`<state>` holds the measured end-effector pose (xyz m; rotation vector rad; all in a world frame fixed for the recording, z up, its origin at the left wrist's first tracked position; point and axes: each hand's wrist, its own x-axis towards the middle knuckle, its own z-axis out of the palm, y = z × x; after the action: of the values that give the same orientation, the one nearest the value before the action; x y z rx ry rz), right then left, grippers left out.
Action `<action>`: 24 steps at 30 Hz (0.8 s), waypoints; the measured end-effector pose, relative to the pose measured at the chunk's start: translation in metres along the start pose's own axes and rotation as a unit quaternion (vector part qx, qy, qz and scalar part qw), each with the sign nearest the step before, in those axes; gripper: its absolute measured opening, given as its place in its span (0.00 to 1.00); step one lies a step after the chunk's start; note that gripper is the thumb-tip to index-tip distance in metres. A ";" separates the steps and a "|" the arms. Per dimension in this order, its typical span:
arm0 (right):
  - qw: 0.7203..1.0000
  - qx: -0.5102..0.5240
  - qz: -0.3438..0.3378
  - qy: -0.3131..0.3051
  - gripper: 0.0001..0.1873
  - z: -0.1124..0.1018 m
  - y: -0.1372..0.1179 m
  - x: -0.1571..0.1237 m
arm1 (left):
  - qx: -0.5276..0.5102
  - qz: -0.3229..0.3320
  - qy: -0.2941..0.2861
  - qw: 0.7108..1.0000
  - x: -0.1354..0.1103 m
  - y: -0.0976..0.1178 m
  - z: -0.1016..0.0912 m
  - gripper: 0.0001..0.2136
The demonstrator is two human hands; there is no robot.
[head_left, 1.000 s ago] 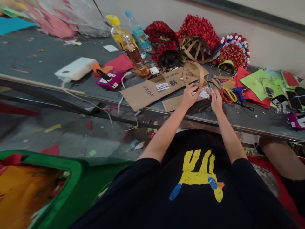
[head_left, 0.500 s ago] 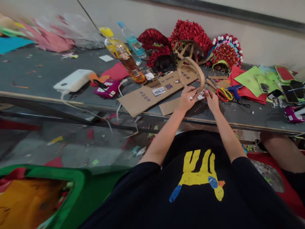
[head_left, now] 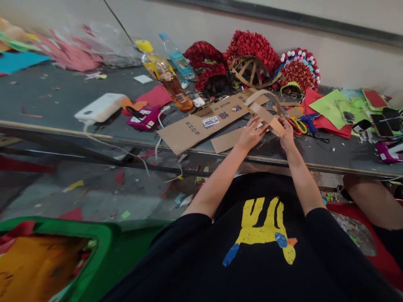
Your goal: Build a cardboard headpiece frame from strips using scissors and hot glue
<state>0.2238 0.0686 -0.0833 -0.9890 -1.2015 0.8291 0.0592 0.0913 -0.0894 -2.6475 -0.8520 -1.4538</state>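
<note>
Both of my hands hold a looped cardboard strip (head_left: 266, 114) above the front edge of the table. My left hand (head_left: 252, 133) grips its left side, and my right hand (head_left: 286, 133) has fingers closed on its right end. Under and left of the loop lies a flat piece of printed cardboard (head_left: 201, 123), with a smaller plain cardboard piece (head_left: 228, 140) in front of it. Red-and-yellow-handled scissors (head_left: 297, 125) and a blue glue gun (head_left: 311, 121) lie just right of my right hand.
Red ruffled headpieces (head_left: 250, 44) and a beaded one (head_left: 299, 69) lean on the wall. A tea bottle (head_left: 168, 79), a water bottle (head_left: 179, 58), a white power bank (head_left: 100, 107) and coloured paper (head_left: 330, 105) lie around. A green bin (head_left: 107, 239) stands below left; a person's leg (head_left: 362, 199) shows at right.
The cardboard loop has tipped from upright to lower and flatter, its strip now lying across between my hands. My right hand has shifted slightly right.
</note>
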 end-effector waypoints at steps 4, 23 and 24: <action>0.996 0.067 0.008 0.056 0.25 -0.002 0.000 0.002 | 0.009 0.004 0.031 0.999 0.001 0.003 -0.002 0.15; 0.985 0.103 0.071 0.115 0.20 -0.009 0.016 0.010 | -0.136 -0.218 0.146 0.955 0.002 -0.008 -0.005 0.21; 0.984 0.108 0.076 0.122 0.19 -0.008 0.015 0.010 | -0.148 -0.227 0.150 0.951 0.002 -0.009 -0.004 0.22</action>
<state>0.2334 0.0822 -0.0946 -0.9799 -0.8157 0.9098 0.0530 0.0988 -0.0880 -2.4040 -1.3650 -2.1770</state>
